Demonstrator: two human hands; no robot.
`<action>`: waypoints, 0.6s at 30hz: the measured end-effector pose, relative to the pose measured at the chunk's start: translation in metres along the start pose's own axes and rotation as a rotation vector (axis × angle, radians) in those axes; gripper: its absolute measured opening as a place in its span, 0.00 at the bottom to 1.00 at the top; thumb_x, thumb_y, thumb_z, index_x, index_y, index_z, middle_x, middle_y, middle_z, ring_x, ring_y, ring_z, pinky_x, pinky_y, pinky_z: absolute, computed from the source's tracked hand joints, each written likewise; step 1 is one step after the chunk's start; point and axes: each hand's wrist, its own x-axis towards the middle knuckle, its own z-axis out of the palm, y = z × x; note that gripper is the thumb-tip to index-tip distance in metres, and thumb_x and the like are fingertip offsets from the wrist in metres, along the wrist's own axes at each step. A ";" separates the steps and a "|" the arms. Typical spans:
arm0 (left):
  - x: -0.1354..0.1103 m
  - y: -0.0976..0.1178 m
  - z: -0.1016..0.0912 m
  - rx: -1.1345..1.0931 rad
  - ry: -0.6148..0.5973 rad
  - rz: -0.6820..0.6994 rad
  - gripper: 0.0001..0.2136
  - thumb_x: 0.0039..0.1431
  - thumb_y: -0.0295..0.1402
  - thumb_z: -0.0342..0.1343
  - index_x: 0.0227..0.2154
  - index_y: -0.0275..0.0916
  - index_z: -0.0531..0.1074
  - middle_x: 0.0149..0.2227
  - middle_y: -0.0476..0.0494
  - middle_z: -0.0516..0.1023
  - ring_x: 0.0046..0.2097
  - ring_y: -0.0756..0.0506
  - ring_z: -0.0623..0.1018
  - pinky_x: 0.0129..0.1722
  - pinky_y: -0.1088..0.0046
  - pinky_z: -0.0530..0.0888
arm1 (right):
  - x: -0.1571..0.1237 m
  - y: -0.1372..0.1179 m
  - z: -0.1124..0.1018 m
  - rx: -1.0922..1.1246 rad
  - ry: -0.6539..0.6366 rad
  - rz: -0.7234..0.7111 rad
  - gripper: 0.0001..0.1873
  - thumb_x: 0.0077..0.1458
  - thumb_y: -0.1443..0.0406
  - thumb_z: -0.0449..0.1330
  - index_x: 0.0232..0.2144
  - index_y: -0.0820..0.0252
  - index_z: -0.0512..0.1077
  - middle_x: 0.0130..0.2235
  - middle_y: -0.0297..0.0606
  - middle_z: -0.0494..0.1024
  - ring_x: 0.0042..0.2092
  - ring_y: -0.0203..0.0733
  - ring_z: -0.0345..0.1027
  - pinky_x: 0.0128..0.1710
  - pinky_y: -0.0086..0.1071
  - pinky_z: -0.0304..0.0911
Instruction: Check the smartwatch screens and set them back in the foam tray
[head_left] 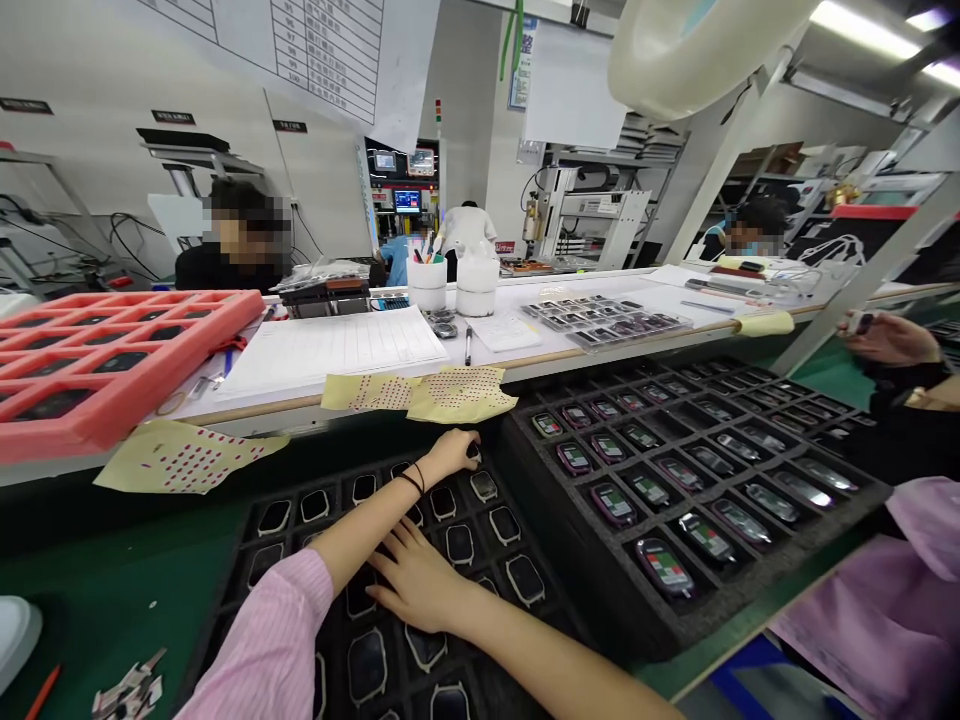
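Note:
My left hand, with a pink sleeve and a black band at the wrist, reaches to the far edge of a black foam tray. Its fingers are curled round a small dark piece that I cannot name. Several watch cases lie in the tray's pockets. My right hand lies flat on the middle of this tray with its fingers stretched out. The fingertips slip under my left forearm.
A second black tray to the right holds several watches with lit screens. Yellow sticker sheets hang over the shelf edge. A pink tray stands at left. Another person's hand and pink clothing are at right; co-workers sit behind the shelf.

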 end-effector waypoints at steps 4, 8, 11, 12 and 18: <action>-0.018 0.016 -0.010 -0.008 0.015 -0.004 0.17 0.48 0.28 0.61 0.44 0.36 0.73 0.39 0.41 0.80 0.41 0.41 0.78 0.42 0.69 0.72 | -0.001 0.000 0.001 -0.014 0.019 -0.013 0.25 0.63 0.55 0.49 0.58 0.61 0.61 0.62 0.48 0.61 0.65 0.51 0.48 0.64 0.47 0.45; -0.031 0.039 0.001 -0.006 -0.072 0.020 0.14 0.42 0.28 0.66 0.36 0.36 0.76 0.34 0.43 0.80 0.37 0.41 0.79 0.37 0.71 0.73 | -0.001 0.002 0.008 0.013 0.012 -0.006 0.25 0.62 0.56 0.50 0.58 0.62 0.62 0.60 0.48 0.64 0.63 0.53 0.53 0.61 0.48 0.50; -0.032 0.051 0.015 0.026 -0.109 0.000 0.12 0.38 0.22 0.67 0.31 0.33 0.76 0.33 0.37 0.80 0.38 0.37 0.79 0.38 0.66 0.74 | 0.000 0.004 0.011 0.059 0.017 -0.029 0.27 0.63 0.58 0.49 0.61 0.64 0.57 0.62 0.48 0.63 0.62 0.51 0.54 0.61 0.45 0.52; -0.032 0.053 0.018 0.034 -0.115 -0.007 0.13 0.37 0.20 0.66 0.31 0.32 0.76 0.32 0.35 0.80 0.38 0.36 0.79 0.39 0.65 0.74 | 0.000 0.004 0.012 0.068 0.023 -0.041 0.28 0.63 0.59 0.49 0.62 0.65 0.55 0.62 0.48 0.62 0.62 0.51 0.54 0.61 0.45 0.52; -0.037 0.041 0.009 -0.016 -0.108 0.032 0.16 0.40 0.26 0.67 0.37 0.35 0.76 0.39 0.39 0.80 0.42 0.40 0.78 0.41 0.70 0.73 | -0.001 0.001 0.007 0.035 0.002 -0.001 0.26 0.62 0.57 0.51 0.58 0.66 0.61 0.59 0.51 0.66 0.62 0.54 0.55 0.60 0.48 0.52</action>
